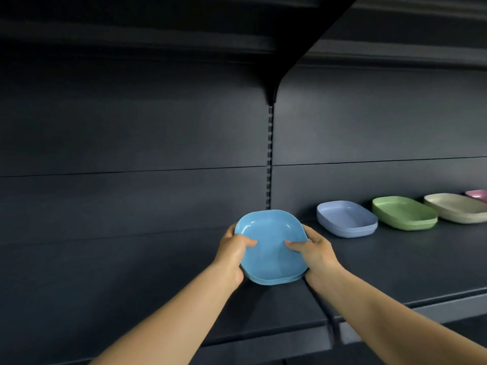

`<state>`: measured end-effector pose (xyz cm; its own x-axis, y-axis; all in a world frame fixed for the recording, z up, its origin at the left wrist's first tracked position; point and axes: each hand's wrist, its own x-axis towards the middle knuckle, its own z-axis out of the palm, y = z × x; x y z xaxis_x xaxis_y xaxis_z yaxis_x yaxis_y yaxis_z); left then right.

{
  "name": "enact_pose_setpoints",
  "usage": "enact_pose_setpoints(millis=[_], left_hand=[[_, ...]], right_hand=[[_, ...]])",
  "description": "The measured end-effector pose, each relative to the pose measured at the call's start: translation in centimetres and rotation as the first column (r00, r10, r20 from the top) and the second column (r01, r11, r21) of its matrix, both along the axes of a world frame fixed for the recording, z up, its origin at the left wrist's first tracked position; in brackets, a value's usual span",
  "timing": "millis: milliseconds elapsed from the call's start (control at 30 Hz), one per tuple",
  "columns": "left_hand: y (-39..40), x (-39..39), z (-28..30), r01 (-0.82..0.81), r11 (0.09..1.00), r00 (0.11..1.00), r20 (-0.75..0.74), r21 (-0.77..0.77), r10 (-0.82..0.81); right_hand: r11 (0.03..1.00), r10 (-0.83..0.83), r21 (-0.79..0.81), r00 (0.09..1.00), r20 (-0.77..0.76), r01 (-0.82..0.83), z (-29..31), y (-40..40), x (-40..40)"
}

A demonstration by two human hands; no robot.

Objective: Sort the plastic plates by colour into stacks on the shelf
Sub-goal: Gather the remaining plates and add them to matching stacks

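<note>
No writing shows anywhere. Both hands grip a small stack of sky-blue plates, tilted toward the camera above the dark shelf: the left hand and right hand each curl around a side, thumbs inside the top plate. Farther right on the shelf sit periwinkle, green and cream plate stacks, then a pink plate at the frame edge.

Five colours of plate show on the shelf: one bright blue stack between two hands, one periwinkle stack, one green stack, one cream stack, and one pink plate cut off at the edge. Plates per stack: can't tell.
</note>
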<state>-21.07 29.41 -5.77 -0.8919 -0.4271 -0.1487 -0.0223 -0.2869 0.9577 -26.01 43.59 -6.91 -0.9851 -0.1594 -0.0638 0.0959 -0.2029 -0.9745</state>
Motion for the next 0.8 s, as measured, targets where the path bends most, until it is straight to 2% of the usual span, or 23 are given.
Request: enact_pose_setpoints(millis=[200, 433, 600, 800], left_hand=[[12.7, -7.4, -1.4, -0.011, 0.990, 1.000, 0.011, -0.144, 0.013], [23.2, -12.9, -3.4, -0.031, 0.966, 0.993, 0.103, -0.257, 0.059], [25.7, -14.1, -4.1, -0.048, 0.924, 0.980, 0.163, -0.379, 0.117], [25.7, -14.0, -3.5, 0.000, 0.911, 0.969, 0.224, -0.413, 0.102]], right_hand=[[0.994, -0.063, 0.090, 0.997, -0.044, 0.066, -0.2, 12.3, -6.4], [0.955, -0.003, 0.298, 1.000, -0.019, 0.008, -1.8, 22.3, -13.2], [0.916, 0.028, 0.400, 0.999, -0.019, -0.018, -3.1, 24.6, -14.3], [0.885, 0.048, 0.465, 0.998, -0.033, -0.027, -2.9, 24.7, -14.6]])
